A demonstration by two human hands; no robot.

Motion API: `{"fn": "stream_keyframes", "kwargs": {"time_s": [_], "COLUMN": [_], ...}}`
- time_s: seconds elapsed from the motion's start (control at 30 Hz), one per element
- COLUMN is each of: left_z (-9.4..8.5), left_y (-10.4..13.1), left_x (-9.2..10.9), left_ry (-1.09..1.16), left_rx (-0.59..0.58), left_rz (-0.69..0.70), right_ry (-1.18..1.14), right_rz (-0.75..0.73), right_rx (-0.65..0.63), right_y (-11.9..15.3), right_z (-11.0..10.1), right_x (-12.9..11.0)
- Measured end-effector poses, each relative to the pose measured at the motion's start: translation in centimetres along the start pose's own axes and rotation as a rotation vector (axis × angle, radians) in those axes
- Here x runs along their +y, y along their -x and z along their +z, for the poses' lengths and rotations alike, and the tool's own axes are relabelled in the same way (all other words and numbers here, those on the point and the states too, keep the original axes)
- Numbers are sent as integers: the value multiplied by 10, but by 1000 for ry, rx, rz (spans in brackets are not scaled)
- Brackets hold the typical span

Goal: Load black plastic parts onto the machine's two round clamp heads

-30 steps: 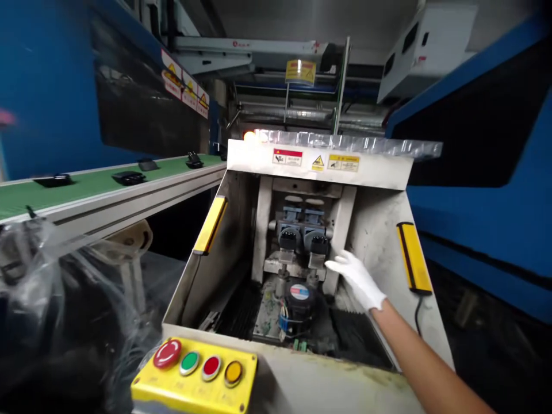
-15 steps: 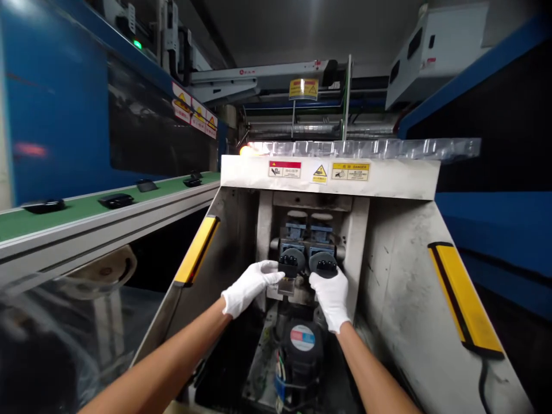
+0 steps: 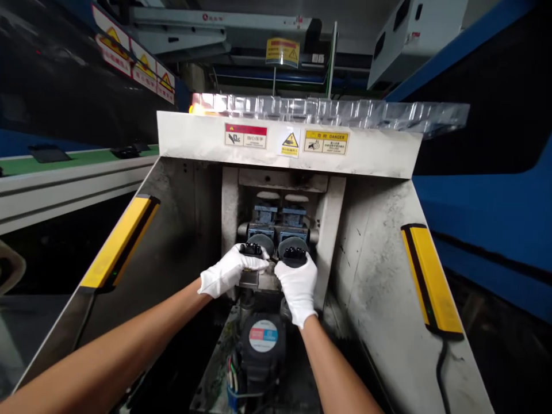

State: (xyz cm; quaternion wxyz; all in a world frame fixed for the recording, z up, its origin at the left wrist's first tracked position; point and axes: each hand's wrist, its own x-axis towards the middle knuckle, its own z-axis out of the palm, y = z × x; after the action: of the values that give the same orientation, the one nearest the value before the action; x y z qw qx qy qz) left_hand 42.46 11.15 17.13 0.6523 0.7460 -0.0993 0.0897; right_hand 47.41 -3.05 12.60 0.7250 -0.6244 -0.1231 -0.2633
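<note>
Both hands wear white gloves and reach into the machine's recess. My left hand is closed round a black part, in front of the left round grey disc. The fingers of my right hand grip a second black part, held against the right round disc. Small dark knobs line the top of each part. Blue metal blocks sit just behind the discs. The fingertips under the parts are partly hidden.
Yellow-and-black bars line the left and right side walls. Clear plastic trays lie above the white panel with warning labels. A motor sits below my hands. On the left, a green conveyor carries black parts.
The view has moved closer and turned right, so the machine appears further left and higher. My left hand now wraps its black part more fully from below; my right keeps its grip.
</note>
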Motion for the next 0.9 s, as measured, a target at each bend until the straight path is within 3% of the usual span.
{"fn": "stream_keyframes", "kwargs": {"time_s": [0.3,0.8,0.9], "left_z": [9,12,17], "left_y": [0,6,6], "left_x": [1,6,21], "left_ry": [101,35,-9], "left_rx": [73,37,10], "left_rz": [4,-10,-18], "right_ry": [-39,-23,10], "right_rz": [-28,-50,-62], "right_rx": [9,27,33], "right_y": [-1,0,-2], "right_z": [-4,-9,-8], "right_x": [-5,-1,1]}}
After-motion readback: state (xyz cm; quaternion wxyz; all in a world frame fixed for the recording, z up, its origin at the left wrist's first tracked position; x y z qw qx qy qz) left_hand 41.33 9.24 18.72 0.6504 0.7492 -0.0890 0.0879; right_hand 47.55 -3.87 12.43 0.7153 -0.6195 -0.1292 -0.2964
